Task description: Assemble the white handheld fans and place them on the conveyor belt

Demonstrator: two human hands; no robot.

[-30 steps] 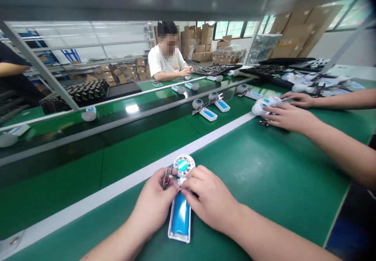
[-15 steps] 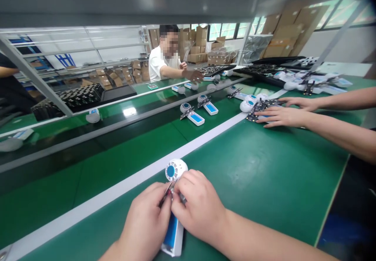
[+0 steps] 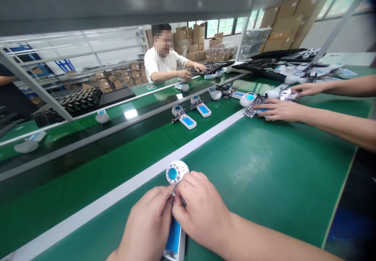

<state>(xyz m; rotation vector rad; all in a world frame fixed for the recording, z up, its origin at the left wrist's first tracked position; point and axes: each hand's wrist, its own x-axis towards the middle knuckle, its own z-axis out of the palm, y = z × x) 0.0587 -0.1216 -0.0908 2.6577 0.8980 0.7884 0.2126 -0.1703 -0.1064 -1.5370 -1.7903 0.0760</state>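
Note:
A white device with a round, vented head point(image 3: 178, 171) and a long handle with a blue panel point(image 3: 175, 235) lies on the green tabletop in front of me. My left hand point(image 3: 148, 220) pinches a thin dark circuit board point(image 3: 170, 192) by its edge, just below the head. Close against it, my right hand point(image 3: 202, 210) is closed at the board and the handle's top, its fingertips bent inward. What those fingertips hold is hidden. A small red spot shows between the hands.
A co-worker's hands point(image 3: 279, 110) handle a similar device and board at the right. Several such devices point(image 3: 188, 121) lie on the green belt point(image 3: 123, 151) beyond the white strip point(image 3: 202, 139). Across it, a person in white point(image 3: 160, 63) works beside a black tray point(image 3: 211, 67).
My hands stay at the same spot on the device. Devices on the nearer belt have shifted left, those on the farther one right. Both other people have moved their hands.

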